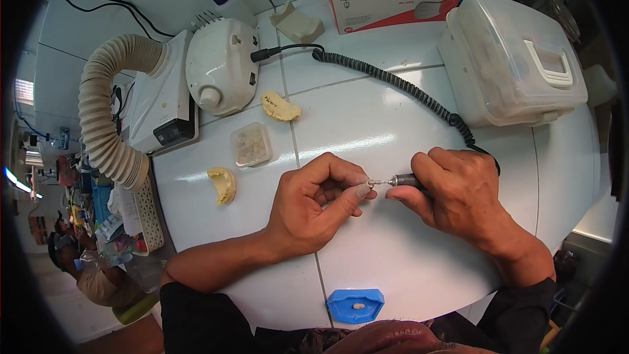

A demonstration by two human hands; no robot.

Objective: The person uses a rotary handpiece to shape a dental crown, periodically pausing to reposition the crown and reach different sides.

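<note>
My left hand [311, 206] pinches a small whitish piece [371, 184] between thumb and fingertips; the fingers hide most of it. My right hand [462, 190] is wrapped round a dark rotary handpiece [409, 181], its thin metal bur pointing left and meeting or nearly meeting the piece. A coiled black cord [386, 82] links the handpiece to a white control box [219, 65]. Left of my hands lie two yellowish dental casts, an upper one [280, 107] and a lower one [224, 185]. Near my body sits a blue tray [337, 307] holding a small pale piece [358, 306].
Between the casts stands a small clear box [251, 145]. A white machine [154, 105] with a ribbed hose [98, 98] is at the left. Face mask boxes [393, 10] and a lidded plastic case [511, 59] stand at the back right. Another person [105, 282] sits far left.
</note>
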